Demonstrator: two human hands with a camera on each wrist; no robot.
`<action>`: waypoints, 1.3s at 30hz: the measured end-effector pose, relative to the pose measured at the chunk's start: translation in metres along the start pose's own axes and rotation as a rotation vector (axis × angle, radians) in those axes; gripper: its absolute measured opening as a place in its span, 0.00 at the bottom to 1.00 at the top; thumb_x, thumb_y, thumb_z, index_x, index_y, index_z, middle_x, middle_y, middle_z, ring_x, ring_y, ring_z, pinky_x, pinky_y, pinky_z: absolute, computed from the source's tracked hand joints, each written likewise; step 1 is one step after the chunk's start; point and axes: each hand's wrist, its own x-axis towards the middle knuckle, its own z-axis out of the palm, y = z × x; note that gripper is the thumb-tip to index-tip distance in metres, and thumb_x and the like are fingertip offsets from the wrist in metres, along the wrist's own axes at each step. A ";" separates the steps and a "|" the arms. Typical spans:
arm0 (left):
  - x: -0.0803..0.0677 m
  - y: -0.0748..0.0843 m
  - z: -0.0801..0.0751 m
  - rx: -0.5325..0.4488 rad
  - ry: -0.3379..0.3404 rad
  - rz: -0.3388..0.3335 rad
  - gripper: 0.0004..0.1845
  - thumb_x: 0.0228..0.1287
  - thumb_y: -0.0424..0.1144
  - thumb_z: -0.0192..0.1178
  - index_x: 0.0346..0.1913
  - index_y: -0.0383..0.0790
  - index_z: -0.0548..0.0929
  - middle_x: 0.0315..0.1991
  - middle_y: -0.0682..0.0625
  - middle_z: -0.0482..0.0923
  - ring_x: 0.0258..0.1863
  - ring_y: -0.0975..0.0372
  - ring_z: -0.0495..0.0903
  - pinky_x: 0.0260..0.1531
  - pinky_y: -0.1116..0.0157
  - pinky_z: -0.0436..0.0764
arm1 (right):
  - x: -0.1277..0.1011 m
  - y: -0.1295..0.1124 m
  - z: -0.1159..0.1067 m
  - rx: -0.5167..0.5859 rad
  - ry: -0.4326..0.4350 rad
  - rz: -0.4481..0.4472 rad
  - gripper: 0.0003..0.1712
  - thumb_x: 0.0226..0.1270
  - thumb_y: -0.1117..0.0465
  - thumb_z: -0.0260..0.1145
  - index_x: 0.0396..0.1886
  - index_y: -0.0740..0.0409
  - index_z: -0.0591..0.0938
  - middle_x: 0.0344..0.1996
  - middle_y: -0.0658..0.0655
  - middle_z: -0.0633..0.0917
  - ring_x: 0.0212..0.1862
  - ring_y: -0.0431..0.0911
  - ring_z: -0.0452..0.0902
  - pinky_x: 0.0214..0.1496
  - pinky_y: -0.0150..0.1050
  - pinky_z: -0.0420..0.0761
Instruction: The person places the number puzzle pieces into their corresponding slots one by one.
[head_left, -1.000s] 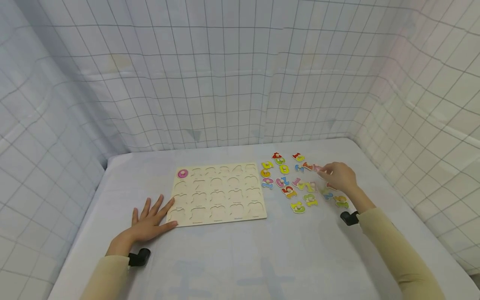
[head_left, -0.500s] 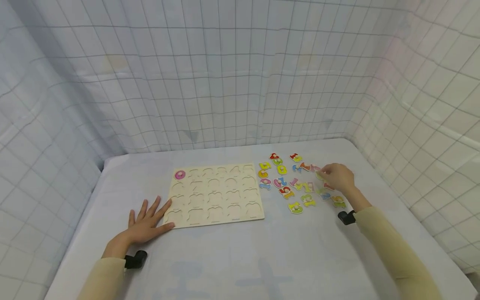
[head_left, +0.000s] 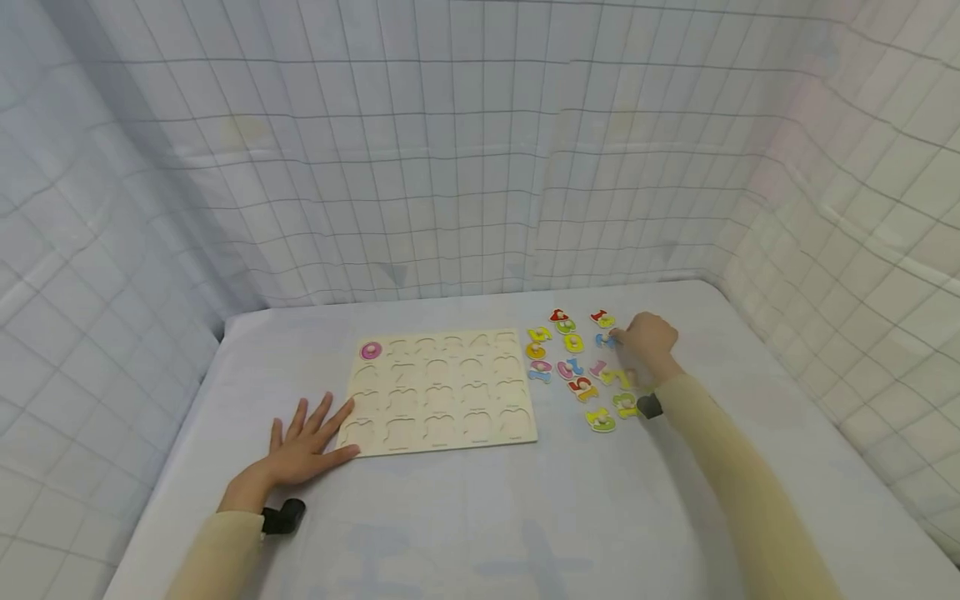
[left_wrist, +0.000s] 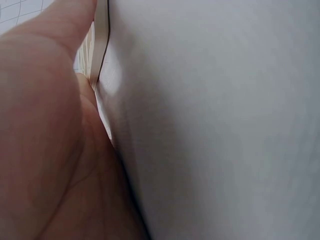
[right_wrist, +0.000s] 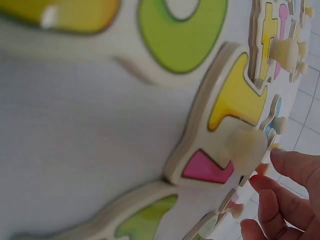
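Note:
My left hand (head_left: 300,454) lies spread at the near left corner of a pale wooden puzzle board (head_left: 435,450), its thumb and index finger touching the edge. One round pink piece (head_left: 371,351) sits in the board's far left recess. My right hand (head_left: 651,337) reaches over the far right of the loose number pieces, fingertips beside a blue piece (head_left: 604,340). In the right wrist view the thumb (right_wrist: 295,162) and index finger (right_wrist: 280,197) lie either side of a small orange-red thing (right_wrist: 262,170). Whether they grip it cannot be made out.
Several knobbed number pieces lie right of the board, among them a red and yellow 15 (head_left: 582,388), a yellow-green piece (head_left: 600,419) and a red-topped piece (head_left: 558,315). My right forearm hides some pieces. A gridded white curtain (head_left: 465,183) stands behind the table.
My right hand has shifted left and slightly away from me, from the right side of the pieces towards the blue one. My left hand stays on the board's corner. The view has shifted slightly.

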 end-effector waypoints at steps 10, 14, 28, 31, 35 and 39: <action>0.001 0.001 0.000 0.003 0.009 0.005 0.44 0.62 0.69 0.47 0.76 0.63 0.42 0.75 0.41 0.32 0.69 0.44 0.19 0.54 0.37 0.17 | 0.007 -0.011 0.002 -0.055 0.058 0.016 0.24 0.62 0.48 0.65 0.32 0.69 0.80 0.31 0.67 0.82 0.39 0.62 0.78 0.52 0.61 0.66; 0.002 0.000 0.000 0.006 0.015 0.007 0.44 0.62 0.70 0.47 0.75 0.64 0.42 0.75 0.41 0.32 0.69 0.44 0.19 0.54 0.38 0.16 | 0.007 -0.013 0.004 -0.065 0.058 0.011 0.23 0.64 0.51 0.64 0.36 0.72 0.80 0.33 0.69 0.82 0.41 0.64 0.78 0.53 0.63 0.66; 0.002 -0.007 0.002 0.021 0.006 -0.018 0.45 0.60 0.72 0.46 0.75 0.63 0.41 0.75 0.41 0.31 0.69 0.45 0.18 0.54 0.39 0.15 | 0.000 -0.056 -0.007 -0.088 0.148 -0.287 0.14 0.66 0.56 0.64 0.28 0.64 0.84 0.27 0.60 0.82 0.35 0.57 0.78 0.39 0.53 0.75; 0.000 -0.006 0.002 0.015 0.013 -0.012 0.44 0.62 0.70 0.47 0.75 0.63 0.42 0.75 0.41 0.32 0.69 0.44 0.19 0.54 0.38 0.16 | -0.006 -0.084 -0.003 -0.062 0.225 -0.439 0.12 0.64 0.57 0.66 0.32 0.62 0.86 0.28 0.58 0.82 0.36 0.55 0.78 0.36 0.50 0.77; -0.003 0.001 -0.001 -0.003 0.021 -0.008 0.43 0.63 0.67 0.49 0.76 0.62 0.45 0.75 0.40 0.34 0.70 0.43 0.21 0.55 0.38 0.18 | -0.013 -0.126 0.010 -0.055 0.282 -0.622 0.11 0.62 0.56 0.69 0.33 0.60 0.88 0.29 0.56 0.83 0.35 0.52 0.78 0.33 0.46 0.77; -0.005 0.008 -0.005 -0.044 0.036 0.009 0.43 0.62 0.65 0.52 0.76 0.56 0.50 0.75 0.38 0.36 0.69 0.40 0.23 0.54 0.36 0.19 | -0.023 -0.170 0.025 -0.087 0.263 -0.740 0.10 0.63 0.54 0.68 0.34 0.56 0.88 0.29 0.52 0.83 0.35 0.49 0.77 0.33 0.43 0.75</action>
